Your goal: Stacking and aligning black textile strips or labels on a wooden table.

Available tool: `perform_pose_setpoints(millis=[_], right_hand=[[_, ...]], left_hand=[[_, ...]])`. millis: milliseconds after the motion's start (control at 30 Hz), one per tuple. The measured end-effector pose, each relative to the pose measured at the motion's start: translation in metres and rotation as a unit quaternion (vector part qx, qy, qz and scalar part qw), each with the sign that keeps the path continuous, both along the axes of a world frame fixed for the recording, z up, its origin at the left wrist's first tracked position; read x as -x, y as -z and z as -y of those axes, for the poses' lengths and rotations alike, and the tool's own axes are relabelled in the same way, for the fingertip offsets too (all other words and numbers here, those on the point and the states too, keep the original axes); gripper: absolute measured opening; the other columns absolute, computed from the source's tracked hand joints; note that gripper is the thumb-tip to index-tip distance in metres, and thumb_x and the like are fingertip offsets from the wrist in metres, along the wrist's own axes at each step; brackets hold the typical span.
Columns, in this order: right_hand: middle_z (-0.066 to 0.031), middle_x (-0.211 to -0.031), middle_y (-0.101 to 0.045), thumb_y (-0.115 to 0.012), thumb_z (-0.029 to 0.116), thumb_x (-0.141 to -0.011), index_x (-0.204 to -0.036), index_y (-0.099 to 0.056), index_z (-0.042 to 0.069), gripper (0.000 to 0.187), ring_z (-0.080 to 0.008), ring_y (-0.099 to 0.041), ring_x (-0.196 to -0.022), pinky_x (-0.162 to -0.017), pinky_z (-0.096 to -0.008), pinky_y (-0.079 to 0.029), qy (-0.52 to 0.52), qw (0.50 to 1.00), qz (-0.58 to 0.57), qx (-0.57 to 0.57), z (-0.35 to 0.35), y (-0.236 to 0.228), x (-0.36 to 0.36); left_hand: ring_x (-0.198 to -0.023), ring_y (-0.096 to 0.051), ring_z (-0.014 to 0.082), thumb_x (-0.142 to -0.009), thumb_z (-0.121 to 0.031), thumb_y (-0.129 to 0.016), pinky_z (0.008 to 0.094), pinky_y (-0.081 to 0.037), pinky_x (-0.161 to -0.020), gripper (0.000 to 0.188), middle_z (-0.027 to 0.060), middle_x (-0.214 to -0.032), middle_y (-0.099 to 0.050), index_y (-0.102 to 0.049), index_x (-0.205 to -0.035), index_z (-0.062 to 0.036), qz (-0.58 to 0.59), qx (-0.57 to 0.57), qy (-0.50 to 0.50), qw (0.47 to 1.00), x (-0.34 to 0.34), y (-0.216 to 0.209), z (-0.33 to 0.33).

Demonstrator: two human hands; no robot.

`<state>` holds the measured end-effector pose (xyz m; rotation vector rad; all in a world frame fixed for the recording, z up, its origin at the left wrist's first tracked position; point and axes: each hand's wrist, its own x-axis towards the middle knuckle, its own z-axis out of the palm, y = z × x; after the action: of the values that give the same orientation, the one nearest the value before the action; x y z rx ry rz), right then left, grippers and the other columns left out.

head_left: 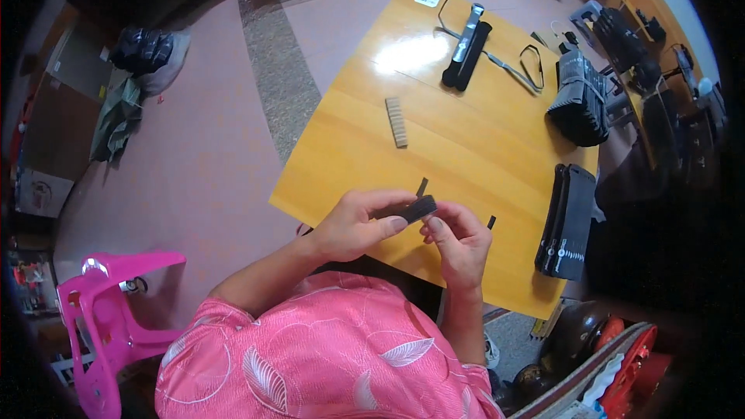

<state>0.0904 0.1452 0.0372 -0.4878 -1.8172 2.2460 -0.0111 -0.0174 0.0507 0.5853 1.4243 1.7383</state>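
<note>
Both of my hands meet above the near edge of the wooden table (341, 147). My left hand (361, 225) is closed round a narrow black strap (421, 207), thumb on top. The fingers of my right hand (459, 244) pinch at the strap's right side. One short strap end sticks up above my left fingertips; another dark end (492, 222) shows beyond my right hand. How the strap runs between the fingers is hidden. Farther off on the tabletop lies a grey-brown ribbed strip (396, 122), apart from both hands.
Long black pieces with a shiny strip (467, 35) lie at the table's far side, beside a grey strap loop (531, 70). Bundled black pieces (578, 101) and a black stack (565, 221) line the right edge. A pink plastic stool (116, 318) stands left.
</note>
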Motion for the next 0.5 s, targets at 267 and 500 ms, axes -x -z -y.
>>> perform_pose_setpoints(millis=[267,500], right_hand=[[-0.0031,-0.087,-0.064,-0.065,0.003,-0.085,-0.107,-0.060,-0.004,0.023,-0.0081,-0.060,-0.074,-0.063,-0.0198,-0.048,-0.026,0.999,-0.005,0.020,0.002,0.002,0.007],[-0.0031,-0.086,-0.064,-0.064,0.002,-0.085,-0.106,-0.060,-0.004,0.022,-0.0075,-0.060,-0.075,-0.064,-0.0205,-0.049,-0.025,1.000,0.014,-0.009,0.011,-0.005,0.005]], left_hand=[[-0.095,-0.058,0.0124,-0.090,-0.008,-0.058,0.0282,-0.046,-0.085,0.032,0.0071,-0.103,-0.062,-0.056,-0.121,0.0006,-0.091,0.033,-0.016,0.995,-0.004,0.006,0.004],[-0.094,-0.058,0.0135,-0.091,-0.008,-0.055,0.0279,-0.047,-0.085,0.028,0.0081,-0.101,-0.062,-0.057,-0.117,0.0024,-0.083,0.009,0.003,0.996,-0.006,-0.008,0.002]])
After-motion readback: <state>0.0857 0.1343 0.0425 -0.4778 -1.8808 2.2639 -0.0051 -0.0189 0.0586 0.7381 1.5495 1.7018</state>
